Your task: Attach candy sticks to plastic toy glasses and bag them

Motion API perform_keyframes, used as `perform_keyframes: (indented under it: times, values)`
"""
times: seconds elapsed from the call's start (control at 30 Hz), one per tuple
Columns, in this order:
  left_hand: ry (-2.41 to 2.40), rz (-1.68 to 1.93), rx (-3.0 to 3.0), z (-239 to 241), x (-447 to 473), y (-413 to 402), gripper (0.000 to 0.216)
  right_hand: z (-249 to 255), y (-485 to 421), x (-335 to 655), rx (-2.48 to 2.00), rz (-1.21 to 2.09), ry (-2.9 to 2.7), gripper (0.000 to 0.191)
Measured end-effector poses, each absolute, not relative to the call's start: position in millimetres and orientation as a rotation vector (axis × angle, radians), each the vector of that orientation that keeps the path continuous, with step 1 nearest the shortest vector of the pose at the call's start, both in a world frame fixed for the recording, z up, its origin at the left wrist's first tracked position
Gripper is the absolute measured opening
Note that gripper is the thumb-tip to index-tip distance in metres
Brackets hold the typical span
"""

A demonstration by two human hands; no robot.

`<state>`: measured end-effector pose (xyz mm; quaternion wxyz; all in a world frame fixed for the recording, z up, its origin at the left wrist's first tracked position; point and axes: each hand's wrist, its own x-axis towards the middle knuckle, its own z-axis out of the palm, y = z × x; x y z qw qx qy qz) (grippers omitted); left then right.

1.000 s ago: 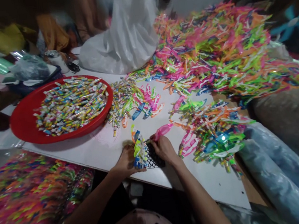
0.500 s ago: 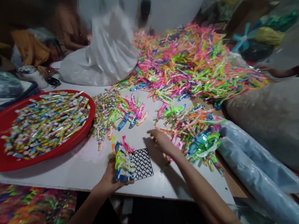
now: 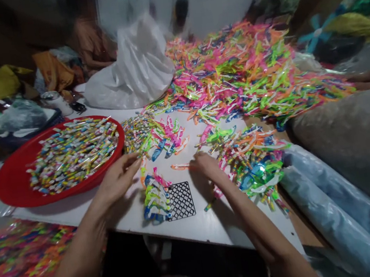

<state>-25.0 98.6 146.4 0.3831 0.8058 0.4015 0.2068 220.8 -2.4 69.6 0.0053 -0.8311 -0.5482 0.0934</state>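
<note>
At left, a red basin [image 3: 10,186] holds wrapped tubes [image 3: 74,155], apparently within easy reach. The left hand [image 3: 118,180] hovers beside it, fingers parted; whether they grip anything cannot be told. On the white table [image 3: 210,227], a black grid [image 3: 181,200] seemingly keeps coloured plastic pieces [image 3: 156,199] in rows. The right hand [image 3: 206,166] narrowly pinches an orange-and-white strip [image 3: 179,166] beyond it.

From my end, I have both bare forearms [image 3: 88,230] angled inward on either side of the black grid [image 3: 182,201]; my left hand [image 3: 117,180] hovers off its far left, fingers [image 3: 129,159] loosely parted, while my right hand [image 3: 208,166] is past its far right corner, fingers curled together
</note>
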Motion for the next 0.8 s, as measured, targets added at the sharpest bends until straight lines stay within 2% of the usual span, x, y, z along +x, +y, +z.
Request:
perform_keyframes:
  times: [0.17,0.33,0.4,0.5,0.63,0.8]
  values:
    - [0.994,0.265,2.450,170,14,72,0.045,80,-23,230,-2.582,0.274,-1.599,0.020]
    - [1.001,0.176,2.533,163,25,69,0.038,65,-48,170,-1.909,0.460,-1.231,0.023]
    - [0.993,0.162,2.554,161,23,72,0.039,49,-57,146,-1.846,0.620,-1.074,0.019]
    - [0.963,0.161,2.577,160,22,72,0.039,34,-60,129,-1.884,0.713,-0.969,0.022]
    - [0.957,0.169,2.555,163,22,69,0.040,40,-43,116,-2.094,0.697,-1.245,0.019]
    - [0.967,0.180,2.474,169,20,67,0.055,53,-11,92,-2.480,0.569,-1.466,0.025]
